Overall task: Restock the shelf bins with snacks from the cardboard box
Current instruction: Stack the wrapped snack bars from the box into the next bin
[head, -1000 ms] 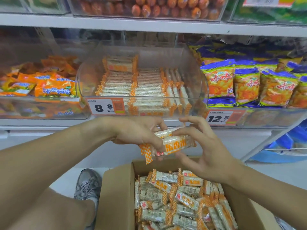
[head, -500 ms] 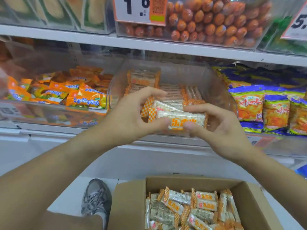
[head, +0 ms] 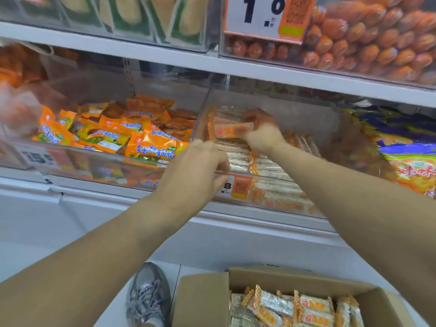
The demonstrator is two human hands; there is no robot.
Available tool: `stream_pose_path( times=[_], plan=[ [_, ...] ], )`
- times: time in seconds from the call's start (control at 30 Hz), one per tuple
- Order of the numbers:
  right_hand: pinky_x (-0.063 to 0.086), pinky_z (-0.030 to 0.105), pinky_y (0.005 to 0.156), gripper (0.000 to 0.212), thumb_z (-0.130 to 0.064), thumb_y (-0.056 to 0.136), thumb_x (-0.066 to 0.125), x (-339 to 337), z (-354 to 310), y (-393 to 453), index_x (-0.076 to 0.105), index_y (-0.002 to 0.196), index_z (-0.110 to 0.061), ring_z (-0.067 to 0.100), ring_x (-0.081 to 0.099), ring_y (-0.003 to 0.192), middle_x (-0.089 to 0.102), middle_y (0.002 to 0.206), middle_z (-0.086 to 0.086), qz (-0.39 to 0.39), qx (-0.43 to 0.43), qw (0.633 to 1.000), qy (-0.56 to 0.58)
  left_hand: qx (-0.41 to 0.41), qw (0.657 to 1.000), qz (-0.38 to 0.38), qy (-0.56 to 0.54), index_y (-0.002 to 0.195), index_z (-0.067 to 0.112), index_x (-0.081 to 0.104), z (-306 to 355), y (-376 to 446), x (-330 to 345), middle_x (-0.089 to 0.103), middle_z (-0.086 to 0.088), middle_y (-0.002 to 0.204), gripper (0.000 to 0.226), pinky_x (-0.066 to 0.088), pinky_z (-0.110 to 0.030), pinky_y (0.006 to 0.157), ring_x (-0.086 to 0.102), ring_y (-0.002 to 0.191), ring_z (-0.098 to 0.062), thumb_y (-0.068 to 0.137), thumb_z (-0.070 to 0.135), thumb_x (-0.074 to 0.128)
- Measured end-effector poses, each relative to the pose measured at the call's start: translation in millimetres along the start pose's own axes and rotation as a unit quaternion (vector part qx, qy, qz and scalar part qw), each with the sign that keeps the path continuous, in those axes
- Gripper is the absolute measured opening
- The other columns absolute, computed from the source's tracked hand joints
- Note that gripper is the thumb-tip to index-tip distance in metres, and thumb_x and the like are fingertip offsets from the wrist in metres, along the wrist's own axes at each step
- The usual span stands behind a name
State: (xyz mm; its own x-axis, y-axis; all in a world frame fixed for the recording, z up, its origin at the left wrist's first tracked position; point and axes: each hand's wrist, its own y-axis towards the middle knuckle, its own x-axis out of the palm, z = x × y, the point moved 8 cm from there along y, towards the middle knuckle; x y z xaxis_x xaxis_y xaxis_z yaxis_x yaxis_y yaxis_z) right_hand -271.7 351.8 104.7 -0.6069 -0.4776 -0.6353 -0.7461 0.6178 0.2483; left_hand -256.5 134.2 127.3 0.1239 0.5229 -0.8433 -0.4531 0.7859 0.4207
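White metal shelving (head: 165,59) carries rows of clear plastic bins. Top tier: a bin of glossy orange oval snacks (head: 368,41), w/ a price card reading 1.0 (head: 262,17). Mid tier, left: a bin of crinkly orange pouches (head: 132,135); right: blue-and-orange bags (head: 410,156). Centre: the clear curved-front bin (head: 330,128), part-filled w/ flat rows of pale bars w/ orange checked ends. On the floor, the brown cardboard box (head: 203,300), flaps open, is packed w/ more of the same bars (head: 306,308), beside a grey sneaker (head: 148,296). Right hand (head: 262,133) reaches inside the bin, fingers curled round a snack bar stack (head: 232,130), now at the back-left corner vs. in front of the bin 0.5 s ago. Left hand (head: 195,171) has let go; fingers curl at the bin's front rim, grip unclear.
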Motion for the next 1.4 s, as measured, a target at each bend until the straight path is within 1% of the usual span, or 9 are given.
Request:
stream_pose_path(
  times=[0.07, 0.17, 0.37, 0.6, 0.73, 0.87, 1.0, 1.2, 1.4],
  plan=[
    [0.048, 0.014, 0.081, 0.039, -0.028, 0.087, 0.076, 10, 6, 8, 0.065, 0.122, -0.016, 0.019, 0.064, 0.097, 0.065, 0.118, 0.003, 0.011, -0.004, 0.999, -0.045, 0.001, 1.000, 0.008, -0.006, 0.092, 0.024, 0.072, -2, 2, 4, 0.047, 0.012, 0.086, 0.011, 0.046, -0.040, 0.081, 0.048, 0.095, -0.017, 0.084, 0.028, 0.078],
    [0.046, 0.033, 0.101, 0.037, -0.040, 0.086, 0.075, 10, 10, 14, 0.069, 0.117, -0.020, 0.024, 0.061, 0.113, 0.067, 0.124, 0.005, 0.006, -0.033, 0.993, -0.116, 0.008, 1.000, 0.022, -0.012, 0.087, 0.023, 0.071, -4, 5, 6, 0.053, 0.010, 0.085, 0.010, 0.047, -0.042, 0.077, 0.048, 0.091, -0.018, 0.083, 0.024, 0.079],
    [0.044, 0.021, 0.089, 0.035, -0.030, 0.082, 0.083, -2, 13, 17, 0.068, 0.111, -0.017, 0.016, 0.061, 0.107, 0.064, 0.111, -0.005, 0.043, -0.052, 0.997, -0.050, -0.004, 0.999, 0.028, -0.020, 0.086, 0.023, 0.069, -5, 8, 8, 0.058, 0.008, 0.087, 0.008, 0.048, -0.042, 0.076, 0.047, 0.092, -0.017, 0.085, 0.026, 0.077],
    [0.037, 0.036, 0.107, 0.044, -0.055, 0.085, 0.070, 3, 15, 20, 0.067, 0.119, -0.027, 0.031, 0.036, 0.125, 0.045, 0.126, 0.010, 0.039, -0.048, 0.977, -0.204, -0.011, 0.999, 0.022, -0.020, 0.087, 0.023, 0.069, -5, 7, 8, 0.059, 0.007, 0.090, 0.008, 0.048, -0.042, 0.077, 0.048, 0.093, -0.017, 0.087, 0.027, 0.075],
    [0.033, 0.040, 0.113, 0.038, -0.040, 0.091, 0.066, 8, 14, 14, 0.067, 0.127, -0.029, 0.032, 0.032, 0.127, 0.040, 0.131, 0.011, 0.022, -0.064, 0.970, -0.236, -0.008, 0.999, 0.026, -0.022, 0.085, 0.023, 0.068, -6, 7, 8, 0.059, 0.007, 0.088, 0.010, 0.048, -0.043, 0.075, 0.047, 0.091, -0.017, 0.085, 0.026, 0.077],
    [0.038, 0.037, 0.110, 0.038, -0.029, 0.092, 0.070, 12, 12, 13, 0.066, 0.128, -0.019, 0.030, 0.041, 0.126, 0.045, 0.131, 0.012, -0.003, -0.095, 0.972, -0.214, -0.007, 0.999, 0.029, -0.021, 0.085, 0.023, 0.067, -5, 7, 6, 0.058, 0.007, 0.088, 0.010, 0.048, -0.042, 0.076, 0.047, 0.091, -0.017, 0.085, 0.026, 0.077],
    [0.044, 0.033, 0.099, 0.031, -0.024, 0.088, 0.077, 11, 3, 14, 0.070, 0.115, -0.011, 0.028, 0.049, 0.116, 0.049, 0.122, 0.011, 0.013, -0.124, 0.975, -0.185, -0.008, 1.000, 0.021, -0.014, 0.088, 0.024, 0.067, -5, 7, 8, 0.058, 0.007, 0.091, 0.009, 0.045, -0.038, 0.078, 0.046, 0.094, -0.017, 0.087, 0.028, 0.074],
    [0.042, 0.039, 0.099, 0.036, -0.036, 0.086, 0.076, 8, -3, 20, 0.067, 0.113, -0.015, 0.029, 0.042, 0.122, 0.052, 0.124, 0.008, 0.052, -0.128, 0.957, -0.255, 0.002, 0.999, 0.032, -0.003, 0.086, 0.023, 0.066, -4, 8, 7, 0.058, 0.007, 0.090, 0.009, 0.045, -0.037, 0.075, 0.044, 0.090, -0.016, 0.087, 0.027, 0.075],
    [0.040, 0.036, 0.100, 0.037, -0.039, 0.095, 0.065, 11, 9, 19, 0.068, 0.124, -0.017, 0.032, 0.041, 0.125, 0.059, 0.127, 0.011, 0.021, -0.107, 0.961, -0.253, 0.031, 0.999, 0.038, 0.004, 0.083, 0.018, 0.067, 1, 8, 9, 0.059, 0.002, 0.085, 0.011, 0.044, -0.038, 0.070, 0.043, 0.085, -0.018, 0.083, 0.021, 0.078]
  ],
)
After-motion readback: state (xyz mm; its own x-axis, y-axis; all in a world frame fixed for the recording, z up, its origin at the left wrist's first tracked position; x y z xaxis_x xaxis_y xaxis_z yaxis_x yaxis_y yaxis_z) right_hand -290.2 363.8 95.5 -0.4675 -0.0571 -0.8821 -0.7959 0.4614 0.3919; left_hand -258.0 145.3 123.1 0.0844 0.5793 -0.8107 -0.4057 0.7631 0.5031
